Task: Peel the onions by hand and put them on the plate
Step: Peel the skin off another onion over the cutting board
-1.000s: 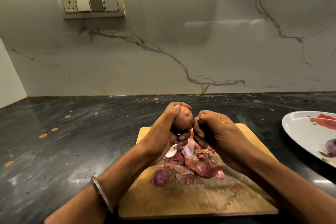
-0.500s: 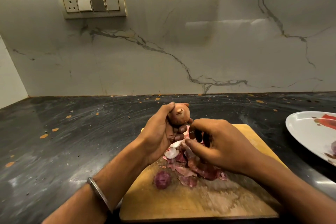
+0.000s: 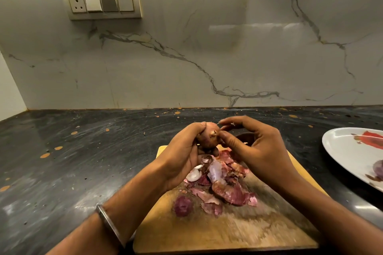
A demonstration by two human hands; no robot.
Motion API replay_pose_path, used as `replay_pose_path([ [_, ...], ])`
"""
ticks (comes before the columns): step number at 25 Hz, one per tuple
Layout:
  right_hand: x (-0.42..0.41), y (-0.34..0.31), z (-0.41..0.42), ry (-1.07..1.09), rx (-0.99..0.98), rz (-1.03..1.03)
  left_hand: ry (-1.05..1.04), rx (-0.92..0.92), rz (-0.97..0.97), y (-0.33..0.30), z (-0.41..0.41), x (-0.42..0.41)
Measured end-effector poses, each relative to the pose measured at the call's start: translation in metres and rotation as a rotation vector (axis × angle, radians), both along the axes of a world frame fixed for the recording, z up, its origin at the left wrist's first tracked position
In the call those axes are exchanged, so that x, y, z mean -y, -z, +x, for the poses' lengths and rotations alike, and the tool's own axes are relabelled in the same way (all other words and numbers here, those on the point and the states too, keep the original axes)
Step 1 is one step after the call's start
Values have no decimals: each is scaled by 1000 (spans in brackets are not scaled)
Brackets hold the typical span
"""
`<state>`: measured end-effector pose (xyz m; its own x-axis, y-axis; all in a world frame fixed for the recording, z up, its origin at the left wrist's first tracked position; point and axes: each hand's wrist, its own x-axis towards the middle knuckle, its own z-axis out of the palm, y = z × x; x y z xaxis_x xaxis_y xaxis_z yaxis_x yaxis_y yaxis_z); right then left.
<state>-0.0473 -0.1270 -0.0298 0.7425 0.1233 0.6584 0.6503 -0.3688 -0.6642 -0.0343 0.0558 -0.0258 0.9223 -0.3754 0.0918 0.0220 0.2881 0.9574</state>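
Observation:
My left hand (image 3: pixel 182 155) grips a small brown-skinned onion (image 3: pixel 208 137) above the far end of the wooden cutting board (image 3: pixel 228 232). My right hand (image 3: pixel 255 147) is at the onion's top, thumb and forefinger pinching at the skin near its tip. A heap of purple and pink onion peels (image 3: pixel 223 184) lies on the board below both hands, with a small purple onion piece (image 3: pixel 182 206) nearer to me. The white plate (image 3: pixel 348 151) at the right edge carries a peeled purple onion (image 3: pixel 378 170), cut off by the frame.
The board lies on a dark speckled counter (image 3: pixel 83 161) against a marble wall. A switch panel (image 3: pixel 101 3) is on the wall at upper left. The plate has a red pattern (image 3: pixel 371 136) near its far rim.
My right hand rose from the peel heap to the top of the onion. My left hand turned the onion so its tip faces the right hand.

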Motion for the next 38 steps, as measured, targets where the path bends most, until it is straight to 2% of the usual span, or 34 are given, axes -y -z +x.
replay_pose_path([
  [8,2,-2,-1,32,7,-27,-67,26,46,2,-1,3],
  [19,0,-4,-5,243,230,-271,-22,7,-19,3,-6,9],
  [27,0,-2,-5,295,210,-209,30,-5,-57,1,-5,7],
  [33,3,-2,2,302,47,-59,37,1,-54,-1,-2,2],
  [38,1,0,0,162,-1,-144,-68,-12,-52,-1,3,-2],
])
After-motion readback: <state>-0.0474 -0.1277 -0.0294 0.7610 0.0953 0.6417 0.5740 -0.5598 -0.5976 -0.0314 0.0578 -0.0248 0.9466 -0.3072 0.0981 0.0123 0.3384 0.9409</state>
